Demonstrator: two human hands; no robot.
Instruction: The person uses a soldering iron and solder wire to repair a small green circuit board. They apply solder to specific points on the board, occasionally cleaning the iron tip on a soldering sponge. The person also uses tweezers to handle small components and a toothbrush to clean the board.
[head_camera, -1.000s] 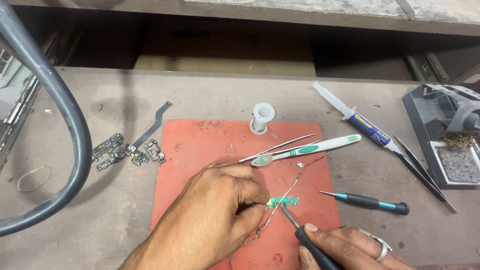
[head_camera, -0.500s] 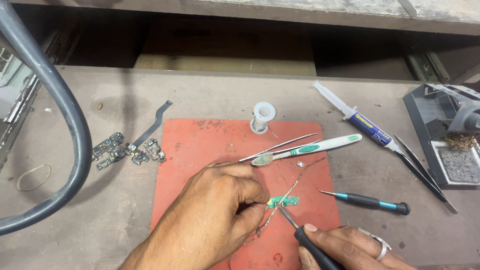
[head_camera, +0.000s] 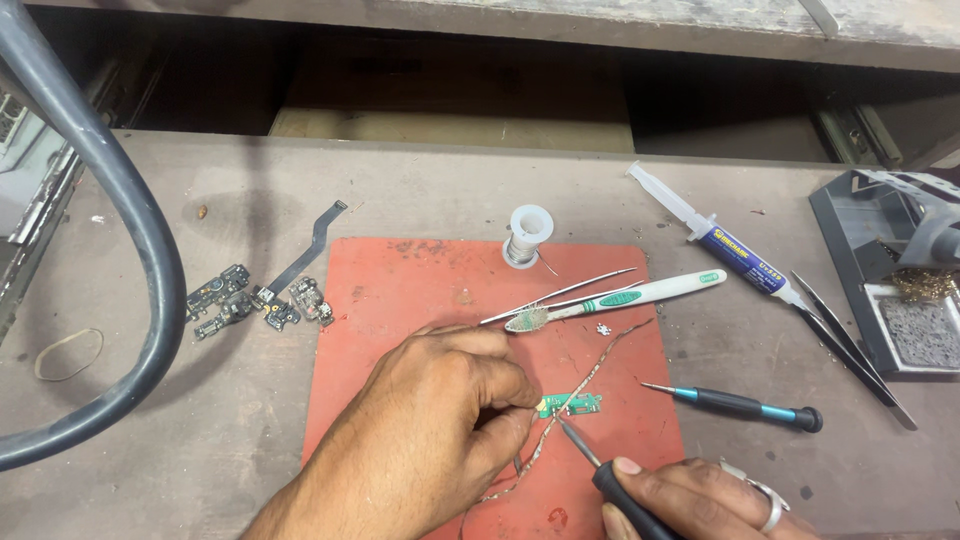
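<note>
**Soldering tip meeting a small green board on the red mat**

The left hand (head_camera: 425, 430) is resting on the red work mat (head_camera: 400, 300) near the desk's front edge, its grip pressed together, thumb and forefinger pinching the left end of a small green circuit board (head_camera: 570, 404). The board is lying flat on the mat, right of the mat's middle and toward its front edge. A braided wire (head_camera: 590, 375) is running diagonally across the mat, passing just beside the board and under the left fingers.

The right hand (head_camera: 700, 500) is showing at the front edge, its grip wrapping closed around the black handle of a soldering iron (head_camera: 600, 470), with a ring on one finger. The iron's thin metal tip is slanting up and left, touching or almost touching the board's lower edge; I cannot tell which.

Behind the hands, a white and green toothbrush (head_camera: 620, 298) and a pair of tweezers (head_camera: 560, 295) are lying across the mat, and a solder spool (head_camera: 528, 235) is standing at the mat's back edge. A small screwdriver (head_camera: 740, 404) is lying on the desk (head_camera: 450, 190) just off the mat's right edge. A syringe (head_camera: 715, 242) is lying toward the right back. Small phone parts with a flex cable (head_camera: 265, 295) are sitting left of the mat.
</note>
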